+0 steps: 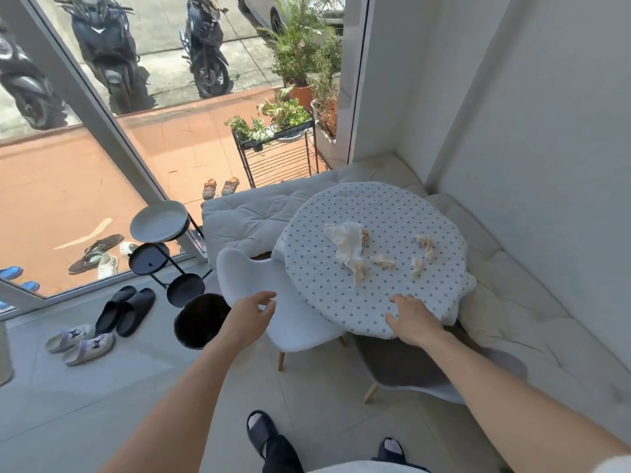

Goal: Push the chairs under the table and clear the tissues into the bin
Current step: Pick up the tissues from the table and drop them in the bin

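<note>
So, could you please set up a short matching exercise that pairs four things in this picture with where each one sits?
Things:
1. crumpled tissues
2. white chair
3. black bin
4. right hand

Places:
A. on the floor, left of the white chair
B. resting on the near edge of the table
C. scattered on the dotted tablecloth
D. at the table's left side, seat partly under it

Pairs: 1-C, 2-D, 3-A, 4-B
</note>
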`<state>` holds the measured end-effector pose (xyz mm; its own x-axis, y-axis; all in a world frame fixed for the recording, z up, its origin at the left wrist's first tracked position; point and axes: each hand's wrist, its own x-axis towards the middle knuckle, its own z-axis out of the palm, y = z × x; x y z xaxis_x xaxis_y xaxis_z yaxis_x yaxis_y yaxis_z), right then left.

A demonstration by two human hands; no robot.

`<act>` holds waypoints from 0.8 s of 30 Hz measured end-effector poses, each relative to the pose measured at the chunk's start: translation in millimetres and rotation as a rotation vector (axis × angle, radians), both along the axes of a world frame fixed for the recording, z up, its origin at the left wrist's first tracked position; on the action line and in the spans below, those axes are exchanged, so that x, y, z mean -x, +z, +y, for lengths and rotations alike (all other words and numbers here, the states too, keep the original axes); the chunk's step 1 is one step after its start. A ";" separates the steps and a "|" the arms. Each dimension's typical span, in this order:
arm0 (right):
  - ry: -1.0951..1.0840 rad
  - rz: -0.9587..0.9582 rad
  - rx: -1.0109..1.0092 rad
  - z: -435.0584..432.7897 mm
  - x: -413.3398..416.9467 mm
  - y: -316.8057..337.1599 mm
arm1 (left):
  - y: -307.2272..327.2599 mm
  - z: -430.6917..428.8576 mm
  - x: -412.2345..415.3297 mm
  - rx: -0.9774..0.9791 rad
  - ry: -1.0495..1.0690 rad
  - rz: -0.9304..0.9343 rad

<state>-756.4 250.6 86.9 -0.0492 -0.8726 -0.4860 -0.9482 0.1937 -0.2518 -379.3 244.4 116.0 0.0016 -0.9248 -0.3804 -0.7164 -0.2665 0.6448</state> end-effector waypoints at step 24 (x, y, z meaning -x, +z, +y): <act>-0.518 -0.167 0.014 -91.4 -62.3 -24.4 | -27.3 -242.5 9.8 -0.039 -0.456 -0.045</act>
<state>-694.1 159.2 62.5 -0.3979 -0.7607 -0.5128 -0.6761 0.6210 -0.3965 -389.0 2.0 88.6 -0.3844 -0.8199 -0.4242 -0.7934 0.0586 0.6059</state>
